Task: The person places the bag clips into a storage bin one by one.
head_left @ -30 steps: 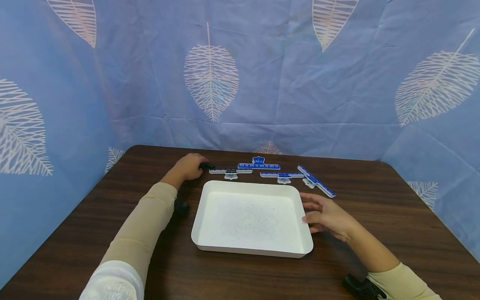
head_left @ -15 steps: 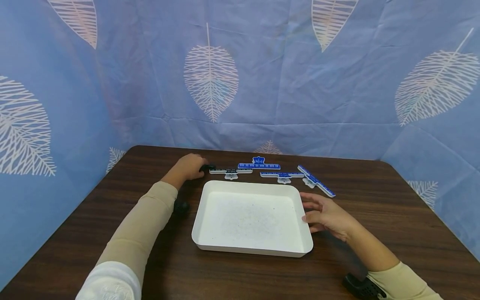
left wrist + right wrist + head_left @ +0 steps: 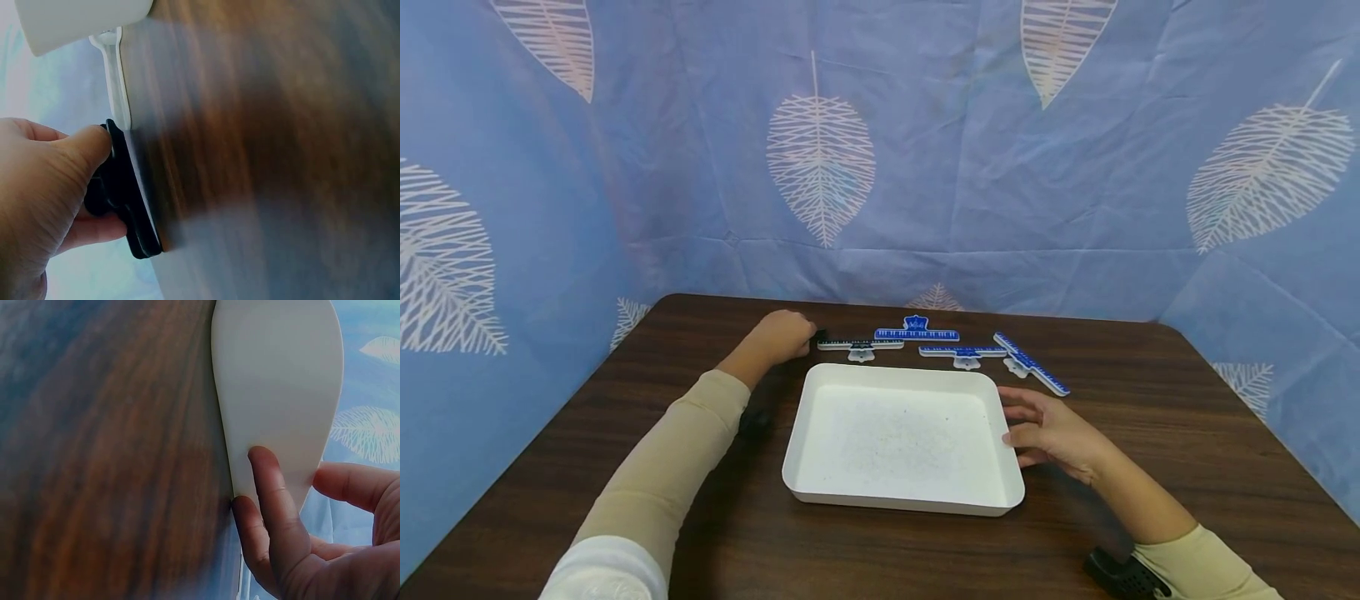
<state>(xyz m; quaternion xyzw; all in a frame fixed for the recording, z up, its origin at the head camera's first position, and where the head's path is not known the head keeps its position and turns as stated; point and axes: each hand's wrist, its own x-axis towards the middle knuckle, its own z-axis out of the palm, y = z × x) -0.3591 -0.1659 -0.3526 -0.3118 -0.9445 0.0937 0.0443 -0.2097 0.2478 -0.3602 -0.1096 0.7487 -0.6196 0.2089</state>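
Observation:
At the far left of the table, my left hand (image 3: 781, 335) pinches a black clip (image 3: 128, 187) between thumb and fingers. In the left wrist view the clip's long bar is close to the tabletop; in the head view my hand hides most of it. My right hand (image 3: 1052, 433) is at the right side of a white rectangular tray (image 3: 902, 506). Its fingertips touch the tray's outer wall (image 3: 278, 381), and the thumb tip is at the rim. Nothing lies inside the tray except small dark specks.
Several clips with piano-key patterns lie behind the tray: a black-and-white clip (image 3: 861, 347), a blue clip (image 3: 917, 332), a blue-and-white clip (image 3: 962, 353) and a slanted one (image 3: 1032, 364). A blue leaf-patterned cloth (image 3: 917, 183) hangs behind the table.
My left hand has turned slightly over the black clip, so less of it shows in the head view. My right hand and the tray stay put.

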